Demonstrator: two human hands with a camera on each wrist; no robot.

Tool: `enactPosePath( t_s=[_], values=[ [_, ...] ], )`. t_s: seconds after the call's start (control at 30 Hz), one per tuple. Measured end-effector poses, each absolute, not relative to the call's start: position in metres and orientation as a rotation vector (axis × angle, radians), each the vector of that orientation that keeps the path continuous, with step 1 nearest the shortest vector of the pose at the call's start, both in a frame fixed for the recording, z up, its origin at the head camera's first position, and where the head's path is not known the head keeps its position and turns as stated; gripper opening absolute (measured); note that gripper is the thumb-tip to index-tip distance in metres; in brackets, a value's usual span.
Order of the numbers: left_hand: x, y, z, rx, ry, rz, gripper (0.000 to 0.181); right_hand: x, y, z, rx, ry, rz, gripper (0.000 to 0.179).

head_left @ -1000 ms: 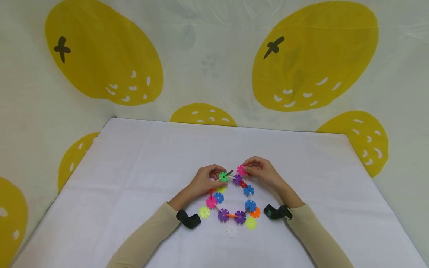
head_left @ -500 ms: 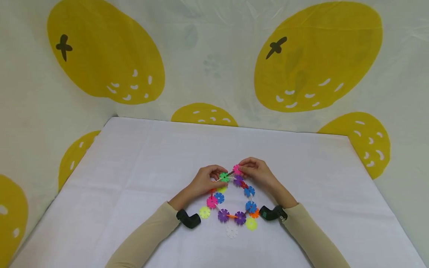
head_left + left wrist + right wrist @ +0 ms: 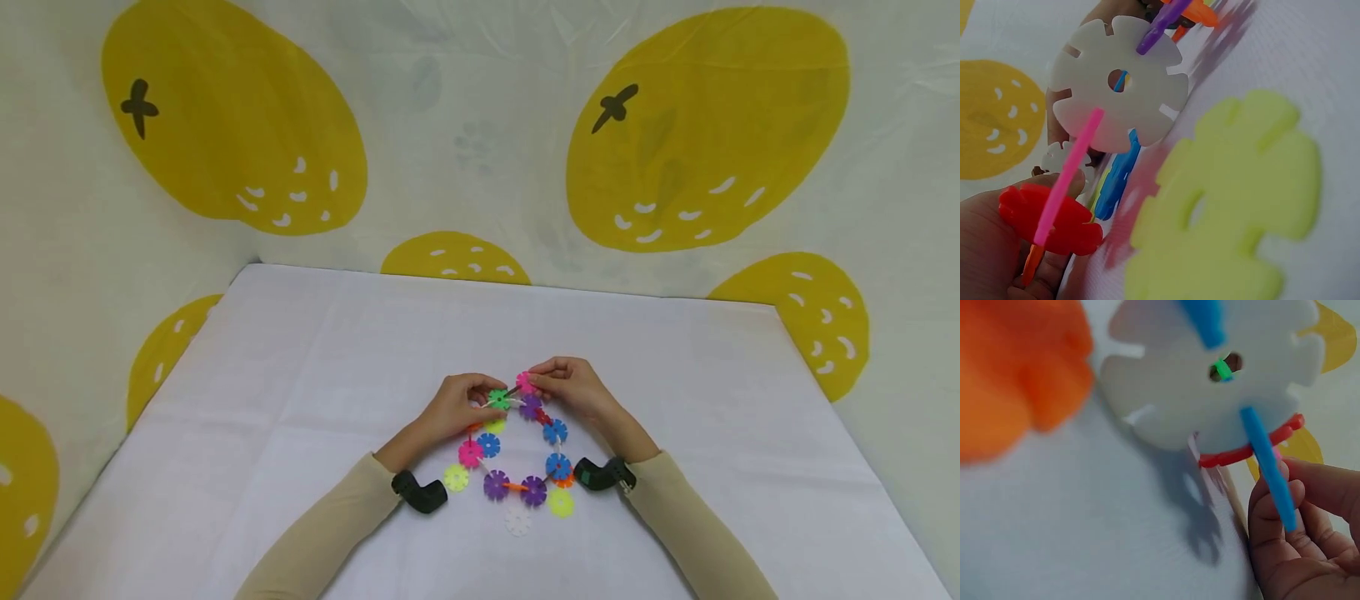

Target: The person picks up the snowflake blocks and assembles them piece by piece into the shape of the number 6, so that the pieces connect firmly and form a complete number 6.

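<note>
Snowflake discs are slotted together into a ring on the white tabletop. My left hand [image 3: 453,406] holds the green disc [image 3: 498,399] at the ring's far side between thumb and fingers. A brown disc [image 3: 512,390], seen edge-on, juts from the green one. Its other end meets a pink disc [image 3: 525,382], which my right hand [image 3: 573,387] pinches at its right edge. Just below is a purple disc [image 3: 530,407] of the ring. In the right wrist view, fingertips largely hide the pink disc; a white disc [image 3: 1166,381] stands nearer that camera.
Loose discs lie around the ring: yellow-green [image 3: 456,477] at left, another yellow-green disc [image 3: 561,502] at front right, white [image 3: 517,522] in front, and orange [image 3: 565,479] at right. A blue disc [image 3: 488,445] is inside the left side. Fruit-printed cloth [image 3: 480,167] hangs behind the table.
My right hand has moved left, bringing the pink disc from apart to the end of the brown disc. My left hand has stayed nearly still on the green disc.
</note>
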State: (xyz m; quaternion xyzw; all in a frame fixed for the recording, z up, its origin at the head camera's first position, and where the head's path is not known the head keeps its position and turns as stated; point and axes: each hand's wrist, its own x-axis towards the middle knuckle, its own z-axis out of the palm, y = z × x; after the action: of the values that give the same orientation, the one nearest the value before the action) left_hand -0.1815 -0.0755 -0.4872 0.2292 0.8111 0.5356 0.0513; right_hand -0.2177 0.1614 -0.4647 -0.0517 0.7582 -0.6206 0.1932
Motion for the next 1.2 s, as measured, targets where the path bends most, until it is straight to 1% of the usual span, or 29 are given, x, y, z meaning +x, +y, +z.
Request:
enactPosePath(
  t_s=[0.3, 0.73, 1.03, 1.2],
  values=[
    [-0.1799, -0.0761, -0.4868, 0.708, 2.470, 1.632, 0.037, -0.2217, 0.1602, -0.4657, -0.122, 2.095, -1.729, 0.026],
    [-0.1805, -0.0751, -0.4880, 0.758, 2.489, 1.610, 0.037, -0.2158, 0.1557, -0.4619, -0.159, 2.156, -1.716, 0.025],
    [-0.1794, -0.0747, -0.4874, 0.774, 2.489, 1.613, 0.036, -0.2176, 0.1550, -0.4602, -0.067, 2.132, -1.697, 0.025],
    [-0.1787, -0.0752, -0.4871, 0.766, 2.495, 1.626, 0.036, -0.2190, 0.1547, -0.4607, -0.059, 2.087, -1.724, 0.027]
  ],
)
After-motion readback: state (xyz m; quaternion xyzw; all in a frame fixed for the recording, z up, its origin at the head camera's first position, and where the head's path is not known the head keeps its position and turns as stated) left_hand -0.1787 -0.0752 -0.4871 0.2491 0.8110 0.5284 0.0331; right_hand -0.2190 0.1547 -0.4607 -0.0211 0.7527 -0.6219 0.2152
